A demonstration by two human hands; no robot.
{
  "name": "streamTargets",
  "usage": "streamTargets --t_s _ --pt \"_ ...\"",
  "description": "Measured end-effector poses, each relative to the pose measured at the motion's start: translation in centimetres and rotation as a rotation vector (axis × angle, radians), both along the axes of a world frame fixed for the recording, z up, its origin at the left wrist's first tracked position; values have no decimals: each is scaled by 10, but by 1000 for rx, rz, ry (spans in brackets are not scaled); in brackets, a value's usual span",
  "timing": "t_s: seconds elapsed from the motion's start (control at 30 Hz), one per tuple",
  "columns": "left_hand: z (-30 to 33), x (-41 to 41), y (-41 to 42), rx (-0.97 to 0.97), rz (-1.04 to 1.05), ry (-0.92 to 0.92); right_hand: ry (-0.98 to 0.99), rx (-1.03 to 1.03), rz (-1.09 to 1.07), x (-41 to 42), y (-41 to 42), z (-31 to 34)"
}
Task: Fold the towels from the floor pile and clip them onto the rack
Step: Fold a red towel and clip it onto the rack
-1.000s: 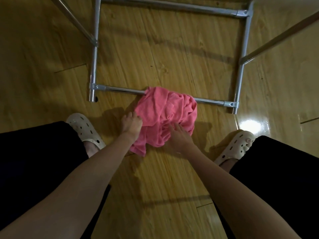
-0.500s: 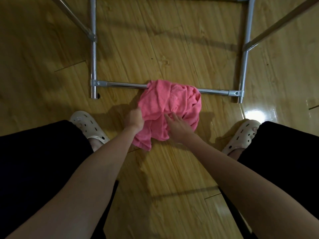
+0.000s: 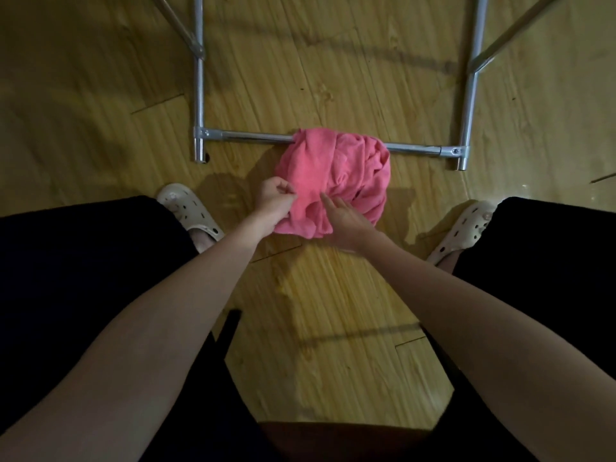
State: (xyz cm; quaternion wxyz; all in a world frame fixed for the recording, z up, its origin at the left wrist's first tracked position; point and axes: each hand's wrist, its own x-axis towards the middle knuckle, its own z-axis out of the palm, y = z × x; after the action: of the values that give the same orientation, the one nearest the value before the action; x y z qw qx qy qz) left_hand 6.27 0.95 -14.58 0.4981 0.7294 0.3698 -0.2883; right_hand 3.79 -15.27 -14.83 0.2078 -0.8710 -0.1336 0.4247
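Observation:
A crumpled pile of pink towels (image 3: 336,175) lies on the wooden floor, its far edge draped over the rack's low front bar (image 3: 253,137). My left hand (image 3: 275,198) pinches a fold at the pile's near left side. My right hand (image 3: 343,218) rests on the near middle of the pile with its fingers straight, fingertips touching the cloth. How many towels are in the pile cannot be told.
The metal rack's base frame (image 3: 468,105) stands on the floor ahead, with side bars running away on the left (image 3: 199,95) and right. My feet in pale clogs (image 3: 190,208) (image 3: 463,228) flank the pile. Bare wooden floor (image 3: 333,311) lies between my legs.
The view has shifted so the pile sits closer under me. My left hand has closed into a pinch on the cloth, and my right hand has slid further onto the pile.

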Motion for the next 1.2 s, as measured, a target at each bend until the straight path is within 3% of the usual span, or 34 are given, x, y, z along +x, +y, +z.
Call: streamTargets --t_s 0.27,0.43,0.57,0.67,0.87,1.03,1.2 --pt "99 -13 -19 -139 144 -122 -13 166 -263 -36 1 51" --pt "161 -17 -28 -288 277 -204 -105 328 -451 -49 -5 119" --pt "213 -14 -26 -370 561 -329 -212 446 -573 -56 -17 173" --pt "252 -16 -23 -409 570 -412 -259 508 -605 -60 -30 217" --pt "322 -38 -17 -521 279 -517 -333 705 -782 -45 -33 308" --pt "355 -71 -3 -187 -188 -555 -354 807 -1045 -37 -8 359" --pt "370 -90 14 -142 -691 -604 -334 858 -1158 -44 4 402"
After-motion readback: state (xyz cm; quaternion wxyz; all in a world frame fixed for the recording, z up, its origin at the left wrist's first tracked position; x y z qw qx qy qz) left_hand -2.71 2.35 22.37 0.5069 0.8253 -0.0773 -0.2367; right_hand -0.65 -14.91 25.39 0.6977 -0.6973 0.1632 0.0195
